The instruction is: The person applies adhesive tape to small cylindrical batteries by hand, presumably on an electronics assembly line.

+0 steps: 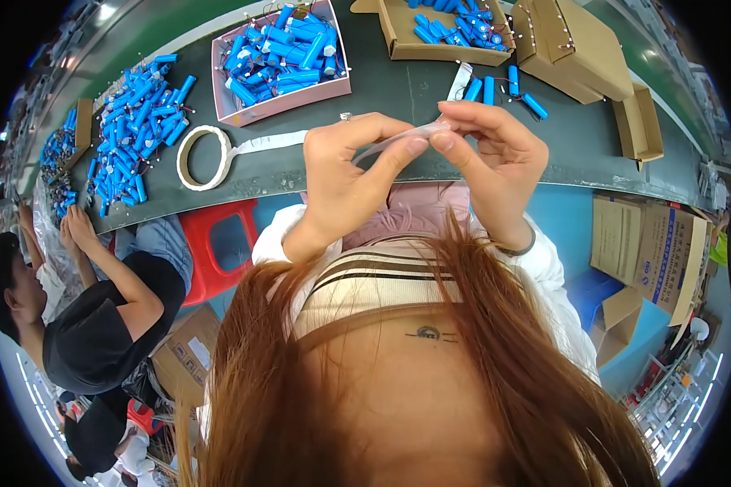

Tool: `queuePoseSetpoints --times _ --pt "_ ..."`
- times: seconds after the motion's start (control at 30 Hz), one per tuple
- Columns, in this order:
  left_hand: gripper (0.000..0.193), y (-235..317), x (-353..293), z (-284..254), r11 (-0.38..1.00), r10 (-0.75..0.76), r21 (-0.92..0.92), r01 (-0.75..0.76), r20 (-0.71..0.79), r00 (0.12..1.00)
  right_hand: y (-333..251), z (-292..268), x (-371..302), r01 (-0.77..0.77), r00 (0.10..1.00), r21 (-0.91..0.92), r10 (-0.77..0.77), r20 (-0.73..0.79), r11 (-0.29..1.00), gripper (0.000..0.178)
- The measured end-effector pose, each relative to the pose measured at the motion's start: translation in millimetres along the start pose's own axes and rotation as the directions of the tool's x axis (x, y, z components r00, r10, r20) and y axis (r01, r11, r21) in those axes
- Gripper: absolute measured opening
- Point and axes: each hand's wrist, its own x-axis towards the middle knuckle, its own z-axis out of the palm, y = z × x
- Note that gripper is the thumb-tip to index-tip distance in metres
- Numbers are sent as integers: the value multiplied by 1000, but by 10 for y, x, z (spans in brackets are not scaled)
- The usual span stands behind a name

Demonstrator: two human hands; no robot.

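Observation:
Just above the table's near edge, my left hand (pixel 345 174) pinches a thin whitish strip (pixel 425 131) between thumb and forefinger. My right hand (pixel 495 162) meets it fingertip to fingertip, its thumb and forefinger closed on the strip's other end. Most of the strip is hidden by the fingers, so its exact kind is unclear. To the left of my left hand lies a roll of white tape (pixel 185 150). Its loose end (pixel 268 143) stretches along the table toward that hand.
A pink box (pixel 284 101) of blue wired cylindrical cells stands beyond my left hand. Loose cells (pixel 134 122) are heaped at left. Several single cells (pixel 489 91) lie beyond my right hand, near cardboard boxes (pixel 573 49). A person (pixel 114 316) sits at left near a red stool (pixel 211 252).

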Motion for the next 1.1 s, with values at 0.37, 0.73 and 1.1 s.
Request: queuePoseSetpoints --times 0.37,0.73,1.1 --pt "11 -4 48 -42 989 102 100 -107 53 993 -53 -99 25 235 970 -341 -198 141 910 35" --pt "7 -30 21 -58 966 179 158 -205 163 970 -84 -104 198 336 918 -351 -221 328 874 19" --pt "8 -186 -30 58 783 385 471 -407 148 911 36 -55 132 175 949 -457 -27 313 872 3"
